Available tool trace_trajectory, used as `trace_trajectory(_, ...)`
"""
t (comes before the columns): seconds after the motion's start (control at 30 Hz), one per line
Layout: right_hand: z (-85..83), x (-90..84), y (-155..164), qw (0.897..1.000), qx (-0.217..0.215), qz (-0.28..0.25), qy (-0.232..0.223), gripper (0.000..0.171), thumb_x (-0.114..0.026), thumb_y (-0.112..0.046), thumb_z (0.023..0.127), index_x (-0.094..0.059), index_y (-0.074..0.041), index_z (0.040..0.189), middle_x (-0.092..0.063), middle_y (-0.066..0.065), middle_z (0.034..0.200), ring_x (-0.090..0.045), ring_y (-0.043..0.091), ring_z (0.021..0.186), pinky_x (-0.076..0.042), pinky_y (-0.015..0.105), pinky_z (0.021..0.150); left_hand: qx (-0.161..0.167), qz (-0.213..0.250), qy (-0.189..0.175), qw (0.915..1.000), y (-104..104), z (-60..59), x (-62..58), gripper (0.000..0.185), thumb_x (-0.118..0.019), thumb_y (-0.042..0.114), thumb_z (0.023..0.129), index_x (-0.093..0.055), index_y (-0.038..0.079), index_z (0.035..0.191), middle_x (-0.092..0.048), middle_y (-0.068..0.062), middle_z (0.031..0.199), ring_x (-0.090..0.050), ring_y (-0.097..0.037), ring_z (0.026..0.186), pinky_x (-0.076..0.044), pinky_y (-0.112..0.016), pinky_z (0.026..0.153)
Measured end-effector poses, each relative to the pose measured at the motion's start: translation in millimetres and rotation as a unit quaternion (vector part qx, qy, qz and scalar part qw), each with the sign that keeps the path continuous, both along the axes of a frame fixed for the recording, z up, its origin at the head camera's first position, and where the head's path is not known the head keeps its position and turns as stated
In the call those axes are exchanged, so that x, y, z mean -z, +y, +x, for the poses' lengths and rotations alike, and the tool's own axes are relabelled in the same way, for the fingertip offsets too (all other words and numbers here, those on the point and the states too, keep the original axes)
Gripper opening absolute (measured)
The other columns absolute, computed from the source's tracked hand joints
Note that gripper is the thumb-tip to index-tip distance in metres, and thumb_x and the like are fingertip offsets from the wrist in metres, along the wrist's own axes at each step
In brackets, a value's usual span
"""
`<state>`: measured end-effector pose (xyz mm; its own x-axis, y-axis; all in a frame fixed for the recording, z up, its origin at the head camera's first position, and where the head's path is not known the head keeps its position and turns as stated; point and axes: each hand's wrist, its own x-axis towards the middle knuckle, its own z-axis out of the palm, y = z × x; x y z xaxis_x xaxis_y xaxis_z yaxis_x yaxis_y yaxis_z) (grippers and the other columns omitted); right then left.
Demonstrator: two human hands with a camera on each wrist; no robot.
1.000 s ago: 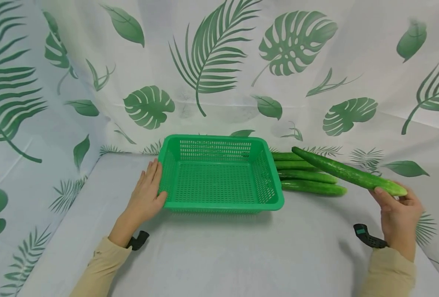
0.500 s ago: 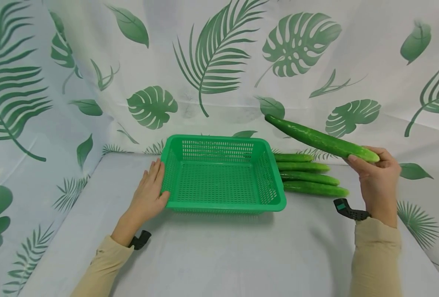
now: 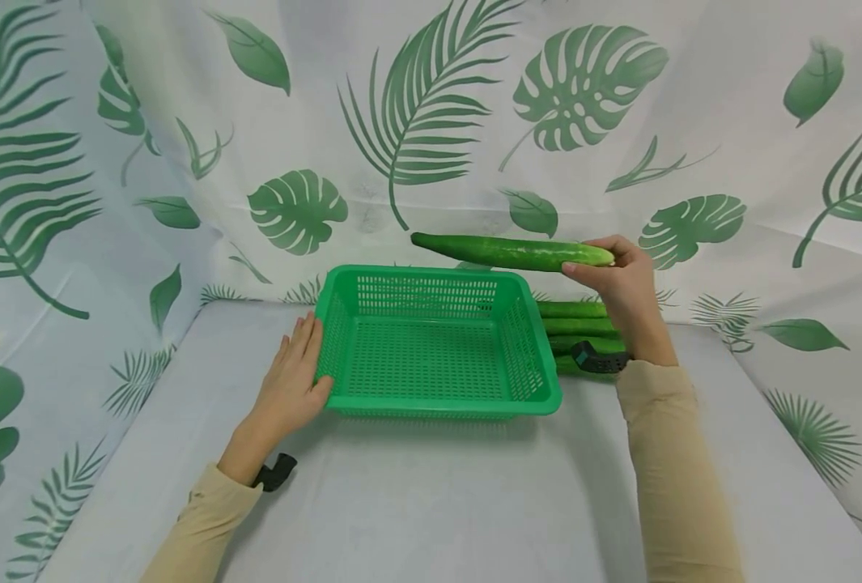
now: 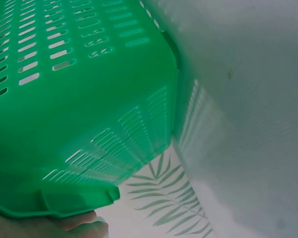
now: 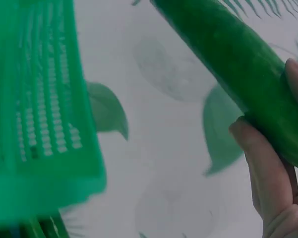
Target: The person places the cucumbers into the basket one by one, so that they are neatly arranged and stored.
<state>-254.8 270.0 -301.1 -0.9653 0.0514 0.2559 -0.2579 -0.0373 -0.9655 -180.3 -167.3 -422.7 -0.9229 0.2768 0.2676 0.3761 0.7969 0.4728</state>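
The long dark-green cucumber (image 3: pixel 512 251), pinched at its near end by the right hand (image 3: pixel 615 279) above the back rim of the green perforated plastic basket (image 3: pixel 431 348), is best lowered level while the flat-fingered left hand (image 3: pixel 292 385) steadies the basket's side.

A white cloth backdrop (image 3: pixel 431 97) printed with green tropical leaves closes in the scene on three sides. It hangs behind and folds round to form a left wall (image 3: pixel 37 243) and a sloping right side (image 3: pixel 824 267). The prints are palm fronds, split monstera leaves and plain oval leaves, in deep and muted greens. The same cloth runs down over the surface (image 3: pixel 438 502), which is pale grey-white and nearly plain in the middle, with small fern prints along its edges. The light is even and soft, throwing only faint shadows on the cloth.
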Motion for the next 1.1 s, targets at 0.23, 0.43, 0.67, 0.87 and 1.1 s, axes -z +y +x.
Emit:
trace_trajectory(0.23, -22.2, 22.4, -45.3, 0.996, -0.025, 0.036, -0.083, 0.034, -0.077, -0.005, 0.084, -0.060, -0.004, 0.114, -0.055, 0.005, 0.104, -0.061, 0.016, 0.093, -0.053, 0.034, 0.092, -0.001, -0.003, -0.003, 1.0000, 0.3, 1.0, -0.9, 0.078, -0.047, 0.010, 0.089, -0.010, -0.011, 0.154, 0.001, -0.021, 0.164, 0.002, -0.035, 0.151, -0.007, -0.058, 0.118)
trace_trajectory(0.43, -38.3, 45.5, -75.4, 0.986, -0.049, 0.068, -0.141, 0.039, -0.074, -0.005, 0.087, -0.055, -0.001, 0.120, -0.051, 0.009, 0.111, -0.062, 0.019, 0.096, -0.045, 0.048, 0.103, 0.001, 0.004, 0.000, 1.0000, 0.4, 1.9, -1.1, 0.078, -0.047, 0.009, 0.088, -0.011, -0.011, 0.154, 0.000, -0.021, 0.164, 0.002, -0.035, 0.151, -0.007, -0.058, 0.118)
trace_trajectory(0.67, -49.7, 67.9, -95.8, 0.972, -0.043, 0.129, -0.191, 0.050, -0.076, -0.009, 0.086, -0.055, 0.002, 0.130, -0.052, 0.016, 0.125, -0.055, 0.030, 0.106, -0.042, 0.054, 0.103, 0.001, -0.002, 0.003, 1.0000, 0.8, 0.8, -0.7, 0.078, -0.047, 0.010, 0.089, -0.011, -0.011, 0.154, 0.000, -0.022, 0.164, 0.001, -0.036, 0.151, -0.008, -0.058, 0.118)
trace_trajectory(0.87, -55.1, 84.9, -101.7, 0.964, -0.028, 0.149, -0.217, 0.056, -0.077, -0.001, 0.083, -0.056, 0.000, 0.135, -0.040, 0.017, 0.150, -0.045, 0.038, 0.131, -0.041, 0.052, 0.106, 0.003, 0.000, 0.005, 1.0000, 1.0, 1.3, -0.1, 0.077, -0.046, 0.009, 0.089, -0.011, -0.011, 0.154, 0.000, -0.022, 0.164, 0.001, -0.036, 0.151, -0.008, -0.058, 0.118)
trace_trajectory(1.1, -60.3, 101.1, -103.0, 0.940, 0.004, 0.247, -0.236, 0.053, -0.077, -0.002, 0.084, -0.057, 0.001, 0.133, -0.042, 0.021, 0.146, -0.043, 0.041, 0.131, -0.043, 0.052, 0.103, 0.001, -0.002, 0.006, 1.0000, 0.8, 1.6, -0.1, 0.076, -0.046, 0.009, 0.089, -0.012, -0.011, 0.154, 0.000, -0.023, 0.164, 0.000, -0.036, 0.151, -0.009, -0.059, 0.118)
